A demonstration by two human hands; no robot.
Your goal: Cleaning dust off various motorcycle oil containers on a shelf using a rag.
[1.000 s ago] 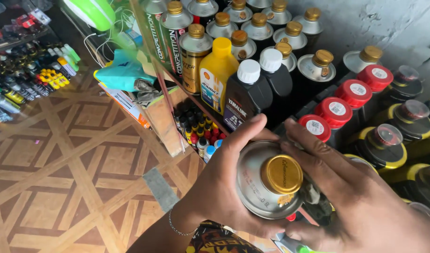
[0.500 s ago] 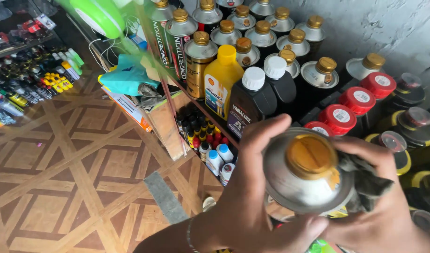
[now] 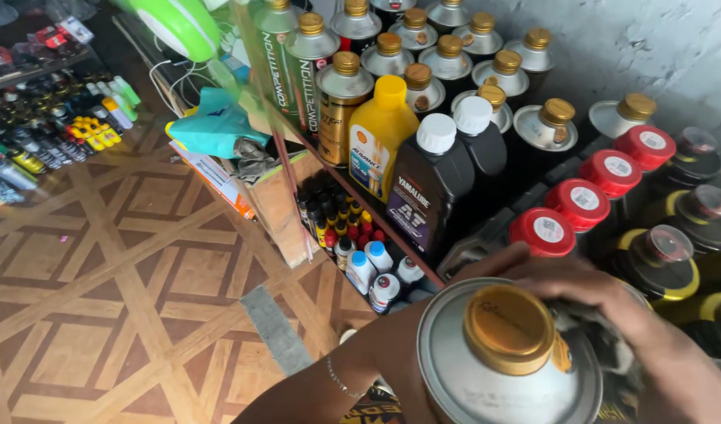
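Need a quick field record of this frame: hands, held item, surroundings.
held item: silver can with gold cap, seen from above
right hand: right hand over the can's far side, pressing a dark rag to it
left hand: mostly hidden; only the forearm shows, under the can
shelf: red-capped bottles, black bottles with white caps, yellow bottle
floor: wood-pattern floor

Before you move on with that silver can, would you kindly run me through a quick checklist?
1. Gold cap seated on the silver can: ok.
2. Right hand on the can's shoulder: ok.
3. Left hand supporting the can: cannot tell, mostly hidden behind it.
4. Grey cloth between right hand and can: ok.
5. Can top clean: cannot tell.
6. Red-capped bottles on the shelf behind upright: ok.
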